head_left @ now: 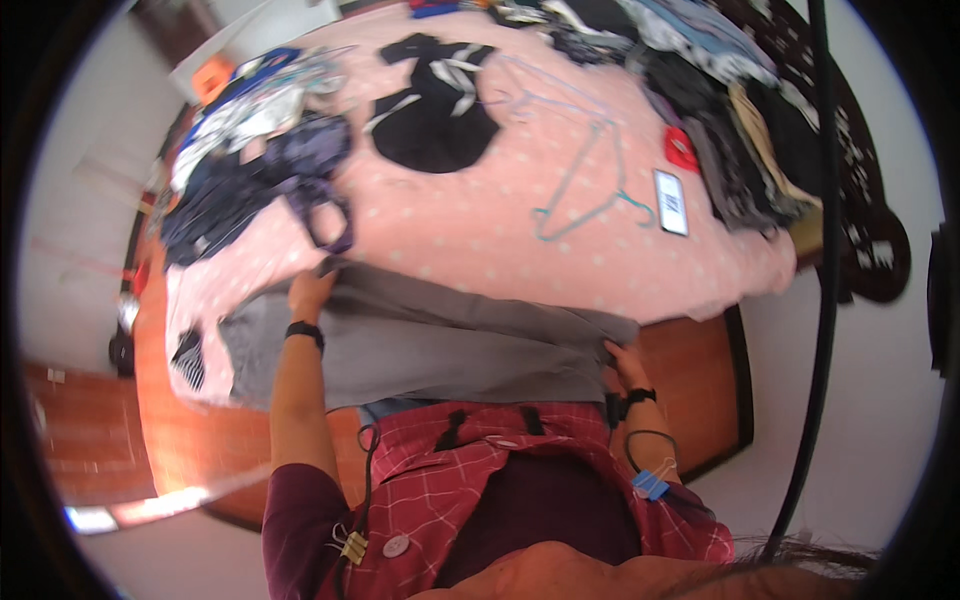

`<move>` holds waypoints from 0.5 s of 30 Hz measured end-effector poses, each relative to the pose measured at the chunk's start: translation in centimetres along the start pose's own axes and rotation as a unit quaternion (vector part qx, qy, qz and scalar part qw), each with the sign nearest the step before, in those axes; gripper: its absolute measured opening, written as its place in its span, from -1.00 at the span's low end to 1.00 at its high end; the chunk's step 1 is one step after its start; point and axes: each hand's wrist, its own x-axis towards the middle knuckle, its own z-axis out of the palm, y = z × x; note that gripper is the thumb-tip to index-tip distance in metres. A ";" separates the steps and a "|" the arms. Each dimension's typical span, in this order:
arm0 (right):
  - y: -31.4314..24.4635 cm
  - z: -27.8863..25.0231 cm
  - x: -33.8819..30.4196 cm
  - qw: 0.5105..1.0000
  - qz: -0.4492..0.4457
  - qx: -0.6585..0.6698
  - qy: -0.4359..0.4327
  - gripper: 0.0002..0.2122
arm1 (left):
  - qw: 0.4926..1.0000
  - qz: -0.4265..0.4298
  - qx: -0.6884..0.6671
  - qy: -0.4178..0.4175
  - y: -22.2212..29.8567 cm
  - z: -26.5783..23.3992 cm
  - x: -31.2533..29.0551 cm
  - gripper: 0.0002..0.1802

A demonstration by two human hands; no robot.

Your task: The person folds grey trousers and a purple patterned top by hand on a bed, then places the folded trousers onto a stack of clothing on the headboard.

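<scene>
A pair of grey trousers (440,340) is stretched sideways along the near edge of the bed, close to my body. My left hand (313,292) grips its upper edge toward the left end. At the right end, my right hand (628,366) grips the cloth; some of its fingers are hidden behind the fabric. Just beyond my left hand lies a dark purple garment (325,215) with a loop of cloth. A black top with white stripes (435,110) is laid out farther back in the middle.
Dark and pale clothes (225,180) are heaped on the left of the pink dotted bedspread (430,230). On the right are thin hangers (580,205), a phone (671,203), a red item (681,148) and a clothes pile (740,130). A black cable (822,280) hangs at right.
</scene>
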 end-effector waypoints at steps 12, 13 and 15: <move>-13.8 -3.9 2.9 0.970 -0.107 0.216 -0.032 -0.74 | 0.793 -0.139 -0.587 0.086 -2.5 -6.7 10.1 -0.80; -18.4 -0.1 3.0 0.977 -0.070 0.199 -0.016 -0.74 | 0.788 -0.148 -0.586 0.117 -3.9 -6.5 10.3 -0.81; -20.7 1.5 5.1 0.971 -0.078 0.225 0.012 -0.74 | 0.778 -0.172 -0.598 0.088 -1.7 -5.7 10.4 -0.86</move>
